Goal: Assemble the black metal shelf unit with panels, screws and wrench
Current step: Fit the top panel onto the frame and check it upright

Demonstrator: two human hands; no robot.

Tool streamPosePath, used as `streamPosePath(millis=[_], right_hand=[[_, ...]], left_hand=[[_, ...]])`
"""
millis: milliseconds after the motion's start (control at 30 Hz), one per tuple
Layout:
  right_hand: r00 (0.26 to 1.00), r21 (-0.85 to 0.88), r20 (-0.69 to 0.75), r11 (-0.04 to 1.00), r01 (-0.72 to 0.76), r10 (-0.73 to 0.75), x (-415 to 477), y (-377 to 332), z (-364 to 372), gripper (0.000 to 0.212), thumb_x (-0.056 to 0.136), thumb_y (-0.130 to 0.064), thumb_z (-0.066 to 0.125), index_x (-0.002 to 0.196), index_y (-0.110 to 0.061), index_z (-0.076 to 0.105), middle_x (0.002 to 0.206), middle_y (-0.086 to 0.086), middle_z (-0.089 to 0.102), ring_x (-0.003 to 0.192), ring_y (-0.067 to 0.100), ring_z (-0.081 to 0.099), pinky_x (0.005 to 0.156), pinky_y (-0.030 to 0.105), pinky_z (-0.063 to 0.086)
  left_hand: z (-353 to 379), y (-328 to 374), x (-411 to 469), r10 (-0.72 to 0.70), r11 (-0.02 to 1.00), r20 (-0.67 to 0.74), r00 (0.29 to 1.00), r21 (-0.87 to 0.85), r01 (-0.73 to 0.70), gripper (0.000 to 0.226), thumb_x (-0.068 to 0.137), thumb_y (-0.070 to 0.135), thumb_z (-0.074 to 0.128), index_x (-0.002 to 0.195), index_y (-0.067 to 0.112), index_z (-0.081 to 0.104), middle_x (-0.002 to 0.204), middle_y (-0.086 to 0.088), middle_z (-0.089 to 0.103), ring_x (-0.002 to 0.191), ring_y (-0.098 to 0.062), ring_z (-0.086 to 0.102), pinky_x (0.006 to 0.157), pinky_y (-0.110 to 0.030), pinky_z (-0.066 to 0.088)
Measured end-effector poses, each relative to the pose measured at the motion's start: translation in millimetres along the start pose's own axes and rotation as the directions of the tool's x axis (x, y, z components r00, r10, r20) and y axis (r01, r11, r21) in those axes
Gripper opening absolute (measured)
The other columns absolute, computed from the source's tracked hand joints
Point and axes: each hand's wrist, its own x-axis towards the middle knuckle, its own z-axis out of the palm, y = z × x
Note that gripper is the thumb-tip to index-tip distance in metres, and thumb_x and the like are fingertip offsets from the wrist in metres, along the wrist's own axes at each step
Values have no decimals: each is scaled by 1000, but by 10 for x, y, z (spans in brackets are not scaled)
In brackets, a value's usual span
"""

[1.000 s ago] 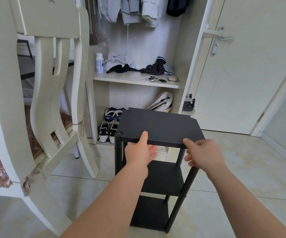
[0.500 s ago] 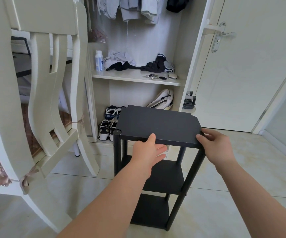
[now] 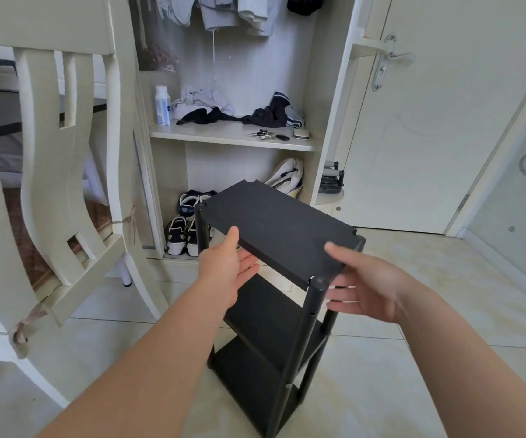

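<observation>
Looks like final-check stage imo. The shelf (image 3: 271,314) stands w/ three panels on its posts, and no screws or wrench are in sight. L hand (image 3: 227,267) pinches the near edge of the top panel (image 3: 280,229), thumb on top, fingers under. R hand (image 3: 366,286) has its thumb on the panel by the front post (image 3: 306,327), fingers straight and spread below, loose, not clamped. Next is prob a wiggle test to check the top sits flush on every post, tightening if not. Unit's matte black, upright on the tile floor (image 3: 413,374), corner toward cam, near the open wardrobe (image 3: 233,141).
</observation>
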Motion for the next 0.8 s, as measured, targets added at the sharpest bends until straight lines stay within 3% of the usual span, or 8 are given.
streamPosePath(millis=[67,133,233,333,467,567,667,800], right_hand=[[969,21,-238,997,77,-70,48,-33,-63,45,90,-52,69,110,-11,64,108,12,72,95,29,73,81,41,59],[881,-28,-435,981,190,-183,149,-51,-121,47,92,-49,68,121,-13,57,129,11,61,114,29,62,95,44,53],[846,-127,-425,947,296,-322,272,1,-106,61,95,-41,67,147,-19,44,148,2,48,135,25,47,103,35,36],[874,-109,-354,943,315,-333,346,83,-103,37,96,-40,65,126,-20,59,121,-4,62,122,21,56,94,35,37],[876,-80,-363,947,312,-319,328,97,-82,34,95,-39,67,117,-16,57,105,-7,59,108,18,57,95,38,41],[883,-128,-345,948,291,-317,292,94,-26,40,92,-42,70,114,-12,55,104,-5,58,97,13,57,94,39,43],[901,-161,-306,950,268,-307,280,101,81,40,92,-46,67,109,-10,57,101,2,64,96,20,63,95,41,49],[932,-41,-260,967,252,-254,298,78,227,30,101,-41,52,95,-13,64,77,3,67,80,26,66,91,39,50]], left_hand=[[42,-68,-109,-18,995,58,998,100,12,19,99,44,56,99,25,60,103,-6,76,97,-21,71,94,-41,55],[136,-163,-250,-42,967,140,989,255,5,25,96,49,56,106,27,59,110,-3,72,100,-20,68,94,-40,52],[278,-354,-385,-82,913,214,973,408,-13,41,96,52,54,126,24,52,113,3,69,100,-18,68,94,-38,49],[341,-456,-371,-111,880,190,975,475,8,45,97,51,49,130,20,47,111,-3,67,103,-22,66,98,-42,52],[309,-314,-342,-142,908,181,973,415,55,29,102,34,52,120,11,53,92,-9,70,85,-22,71,71,-31,60],[231,-188,-250,-119,939,171,978,339,56,32,103,31,52,122,6,54,103,-14,71,84,-29,73,70,-36,62],[138,-82,-109,-28,961,70,997,276,8,35,101,32,54,123,4,57,104,-11,70,66,-26,67,64,-35,60],[46,-23,-58,-27,975,35,999,223,19,32,102,31,53,122,7,59,115,-11,68,78,-29,67,47,-28,54]])
